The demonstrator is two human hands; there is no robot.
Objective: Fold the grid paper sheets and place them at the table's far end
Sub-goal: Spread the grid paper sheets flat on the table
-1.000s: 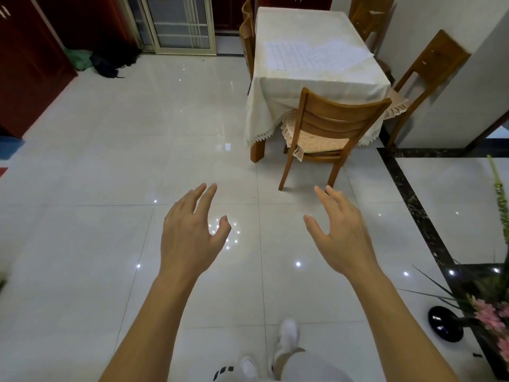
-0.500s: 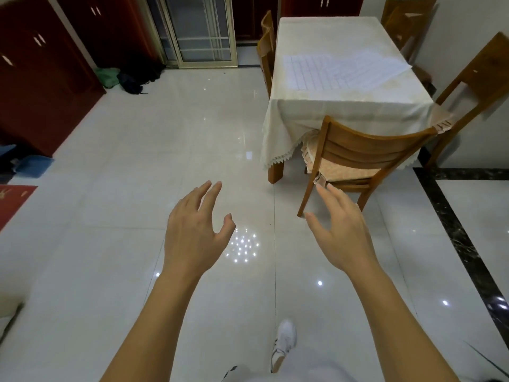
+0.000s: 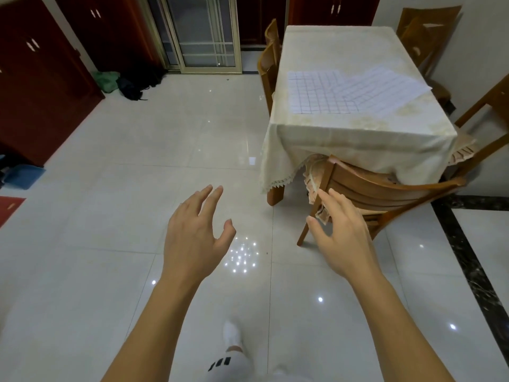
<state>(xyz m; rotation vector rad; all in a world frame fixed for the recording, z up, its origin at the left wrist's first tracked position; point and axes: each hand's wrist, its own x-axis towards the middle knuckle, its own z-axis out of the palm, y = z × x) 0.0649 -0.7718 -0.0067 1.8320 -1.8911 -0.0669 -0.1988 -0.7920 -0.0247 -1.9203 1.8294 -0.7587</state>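
chair (image 3: 385, 194): seat hidden under tablecloth (image 3: 344, 139) | far chair (image 3: 493, 111): cropped right

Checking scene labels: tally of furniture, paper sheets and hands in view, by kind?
Tables: 1
Wooden chairs: at least 5
Grid paper sheets: 2, overlapping
Hands: 2, left hand, right hand, both empty
Total: 10

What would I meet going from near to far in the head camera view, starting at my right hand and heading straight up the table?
Right hand → wooden chair → near edge of the tablecloth → grid paper sheets → bare far end of the table.
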